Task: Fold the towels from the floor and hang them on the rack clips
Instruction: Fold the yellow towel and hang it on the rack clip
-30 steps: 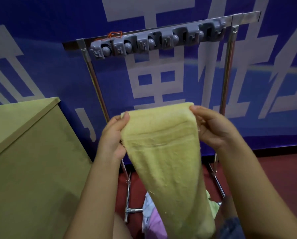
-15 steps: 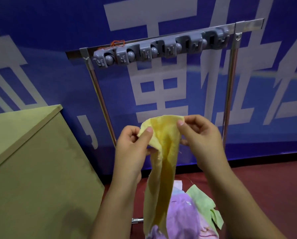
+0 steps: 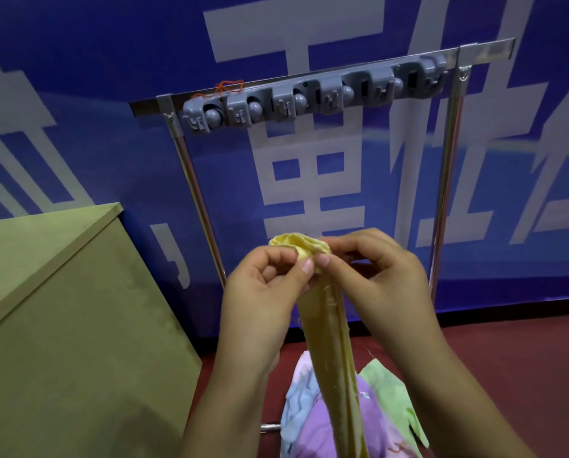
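A yellow towel (image 3: 334,352) hangs as a narrow bunched strip in front of me, its top edge gathered into a small wad. My left hand (image 3: 263,299) and my right hand (image 3: 379,279) both pinch that wad, thumbs and fingertips nearly touching. Behind them stands a metal rack (image 3: 194,180) whose top bar carries a grey strip of clips (image 3: 313,97); every clip in sight holds nothing. On the red floor below lie more towels: a purple one (image 3: 313,424), a light blue one (image 3: 294,404) and a green one (image 3: 392,395).
An olive-green box (image 3: 61,325) with a lid edge fills the left side, close to the rack's left post. A blue banner with white characters (image 3: 309,180) forms the wall behind. An orange thread (image 3: 230,85) is tied on the rack's top bar.
The towel was held spread wide between my hands; my hands have since come together and bunched its top edge into a narrow wad. The view tilted down slightly, showing more floor towels.
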